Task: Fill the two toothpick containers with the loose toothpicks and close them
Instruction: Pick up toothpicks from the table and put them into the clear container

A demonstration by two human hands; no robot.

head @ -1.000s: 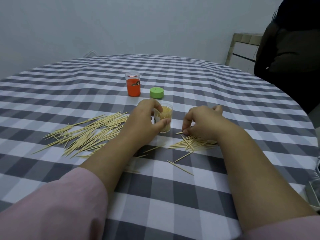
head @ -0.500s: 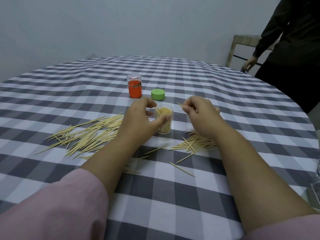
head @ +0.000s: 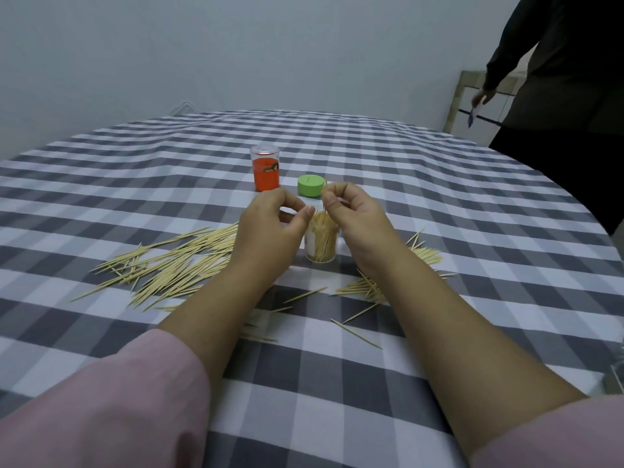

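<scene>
A clear open toothpick container, packed with upright toothpicks, stands at the middle of the checked table. My left hand holds it at the rim, thumb against the near edge. My right hand pinches a few toothpicks upright just over the container's mouth. The green lid lies right behind it. An orange container with a clear cap on stands behind to the left. Loose toothpicks lie in a big left pile and a smaller right pile.
The grey-and-white checked tablecloth covers a round table. A person in dark clothes stands at the far right edge, holding a small item. A wooden frame is behind them. Stray toothpicks lie between my forearms.
My right hand picked toothpicks off the right pile and lifted them left, over the container's mouth. My left hand slid from the container's side up to its rim.
</scene>
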